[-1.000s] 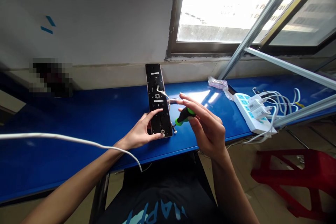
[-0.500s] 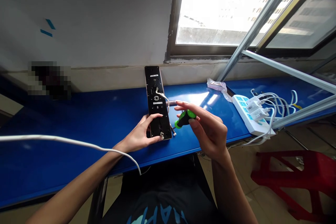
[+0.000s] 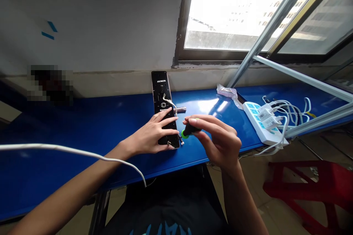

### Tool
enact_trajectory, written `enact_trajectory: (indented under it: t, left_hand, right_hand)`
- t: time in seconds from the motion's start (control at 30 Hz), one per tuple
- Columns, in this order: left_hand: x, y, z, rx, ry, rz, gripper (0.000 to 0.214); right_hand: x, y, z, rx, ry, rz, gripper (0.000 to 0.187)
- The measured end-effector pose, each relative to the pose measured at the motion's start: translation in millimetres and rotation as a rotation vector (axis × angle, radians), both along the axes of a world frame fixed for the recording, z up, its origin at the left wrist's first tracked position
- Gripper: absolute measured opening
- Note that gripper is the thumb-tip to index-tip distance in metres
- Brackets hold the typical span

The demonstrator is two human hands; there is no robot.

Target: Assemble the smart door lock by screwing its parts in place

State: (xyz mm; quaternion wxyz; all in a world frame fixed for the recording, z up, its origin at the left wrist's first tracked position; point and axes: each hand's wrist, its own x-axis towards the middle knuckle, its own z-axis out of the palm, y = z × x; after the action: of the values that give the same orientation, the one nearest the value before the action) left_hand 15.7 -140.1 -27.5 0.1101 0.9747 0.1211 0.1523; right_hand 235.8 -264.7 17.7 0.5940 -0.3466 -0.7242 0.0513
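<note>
The left hand (image 3: 150,136) is pressing on a black door-lock panel (image 3: 160,90), its fingers spread and lying across the lower half, which is lying flat on a blue bench (image 3: 82,125). The right hand (image 3: 217,139) is pinching a green-and-black screwdriver (image 3: 189,130), fingers curled closely around the handle, its tip near the panel's lower edge. The panel's small printed labels are too tiny to read. A white power strip (image 3: 259,123) is holding plugged-in chargers (image 3: 267,115) further right.
</note>
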Motion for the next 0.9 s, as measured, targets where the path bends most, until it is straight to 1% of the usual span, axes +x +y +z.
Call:
enact_trajectory:
  t: [0.07,0.1,0.2,0.23,0.27,0.3,0.37,0.43,0.47,0.53,0.63,0.7,0.77,0.9]
  left_hand:
    - [4,5,5.3,-0.034,0.034,-0.042,0.043]
    - [5,7,7.8,-0.058,0.051,-0.055,0.045]
    - [7,10,17.6,-0.148,0.101,-0.108,0.063]
    - [8,12,22.0,-0.182,0.115,-0.13,0.067]
    - [10,13,27.0,-0.215,0.127,-0.147,0.067]
    - [13,15,32.1,-0.242,0.126,-0.155,0.061]
    - [24,21,41.2,-0.267,0.083,-0.132,0.043]
    - [41,28,45.9,-0.224,0.03,-0.055,0.034]
    - [51,31,46.0,-0.16,0.018,-0.013,0.032]
    - [72,36,41.9,-0.008,0.062,0.019,0.028]
    - [102,42,28.1,0.181,0.222,-0.026,0.023]
    - [117,43,17.8,0.212,0.271,-0.041,0.017]
    - [126,44,9.0,0.225,0.3,-0.048,0.013]
    - [131,45,-0.4,0.234,0.32,-0.05,0.015]
  right_hand:
    - [1,3,-0.6,0.013,-0.006,-0.034,0.053]
    - [1,5,-1.7,-0.004,-0.018,-0.053,0.055]
    - [6,10,-7.4,-0.124,-0.039,-0.046,0.069]
    - [9,11,-9.7,-0.15,-0.013,-0.034,0.072]
    - [12,11,-11.9,-0.153,0.039,-0.028,0.074]
    - [17,11,-13.9,-0.135,0.097,-0.037,0.074]
    - [29,10,-18.1,-0.072,0.192,-0.128,0.073]
    - [43,10,-23.8,-0.038,0.206,-0.267,0.072]
    - [50,11,-27.7,-0.041,0.18,-0.336,0.071]
    - [62,15,-37.1,-0.066,0.089,-0.445,0.069]
    - [73,22,-50.7,-0.087,0.062,-0.509,0.064]
    - [75,27,-56.1,-0.087,0.088,-0.508,0.061]
    - [75,31,-58.2,-0.082,0.098,-0.506,0.057]
    - [74,37,-60.4,-0.081,0.088,-0.495,0.053]
